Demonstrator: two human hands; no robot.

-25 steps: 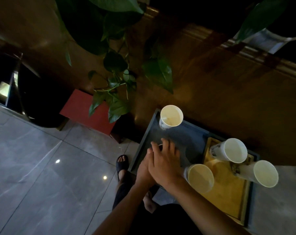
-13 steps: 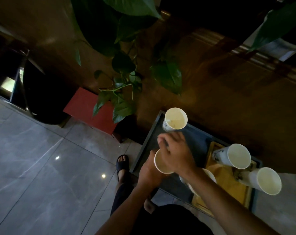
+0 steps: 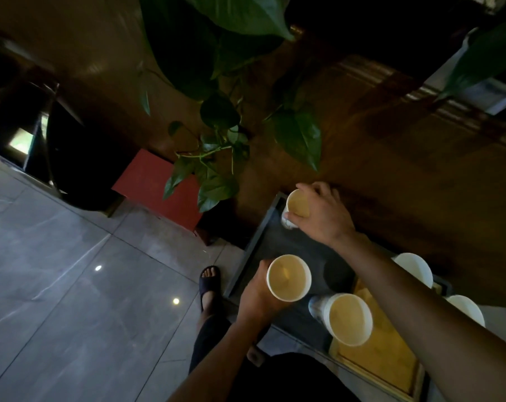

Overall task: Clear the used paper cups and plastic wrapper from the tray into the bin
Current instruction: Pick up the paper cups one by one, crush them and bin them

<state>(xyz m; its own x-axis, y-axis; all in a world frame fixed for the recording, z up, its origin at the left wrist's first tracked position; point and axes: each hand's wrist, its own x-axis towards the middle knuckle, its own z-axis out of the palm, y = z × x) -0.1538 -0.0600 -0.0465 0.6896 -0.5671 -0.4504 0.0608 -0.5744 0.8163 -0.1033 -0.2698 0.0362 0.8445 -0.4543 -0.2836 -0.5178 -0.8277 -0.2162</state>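
A dark tray (image 3: pixel 254 245) lies at the lower right with a wooden board (image 3: pixel 382 352) on its near part. My left hand (image 3: pixel 257 297) holds a white paper cup (image 3: pixel 289 277) above the tray's left edge. Wrapped around a second paper cup (image 3: pixel 297 205) at the tray's far corner is my right hand (image 3: pixel 322 216). A third cup (image 3: pixel 349 318) stands on the tray by the board. Two more cups (image 3: pixel 415 266) (image 3: pixel 466 309) show partly behind my right forearm. A black bin (image 3: pixel 80 158) stands on the floor at the left. No plastic wrapper is visible.
A leafy potted plant (image 3: pixel 217 158) hangs over the tray's far side, above a red box (image 3: pixel 153 184). A dark wooden surface (image 3: pixel 391 175) runs behind the tray. Grey floor tiles (image 3: pixel 71 300) spread to the left, with my sandalled foot (image 3: pixel 209 282) beside the tray.
My left hand has lifted a cup off the tray and drawn it towards me. My right hand has reached out from the tray's middle to the far cup and closed around it.
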